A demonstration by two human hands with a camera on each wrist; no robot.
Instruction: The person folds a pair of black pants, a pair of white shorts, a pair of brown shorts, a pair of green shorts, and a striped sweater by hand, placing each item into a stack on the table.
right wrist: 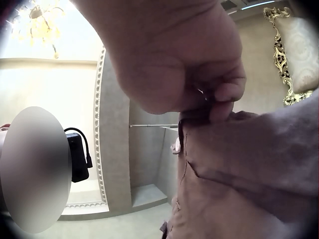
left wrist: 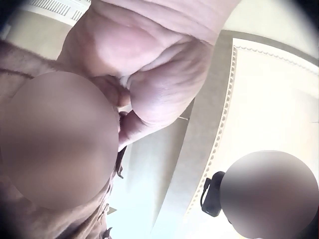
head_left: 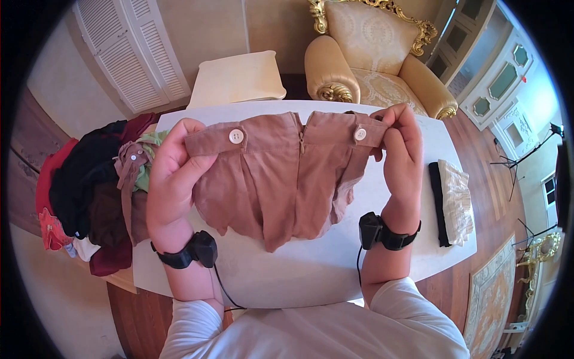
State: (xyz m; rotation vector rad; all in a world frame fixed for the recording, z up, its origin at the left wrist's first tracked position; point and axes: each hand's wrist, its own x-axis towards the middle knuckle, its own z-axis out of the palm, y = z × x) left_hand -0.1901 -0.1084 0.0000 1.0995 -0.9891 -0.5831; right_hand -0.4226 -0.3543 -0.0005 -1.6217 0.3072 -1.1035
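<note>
Brownish-pink shorts hang spread between both hands, waistband at the top, with a short zip in the middle and a white button near each end. My left hand grips the left end of the waistband, thumb in front and fingers behind. At the right end, my right hand pinches the waistband beside its button. From below, the right wrist view shows curled fingers of the right hand on the cloth edge. The left wrist view has the left hand above the draped fabric, partly blurred.
A white table lies beneath. Heaped clothes, including a black garment and a green one, sit at the left. Folded black cloth and cream cloth lie on the right. A gold armchair and a cream stool stand beyond.
</note>
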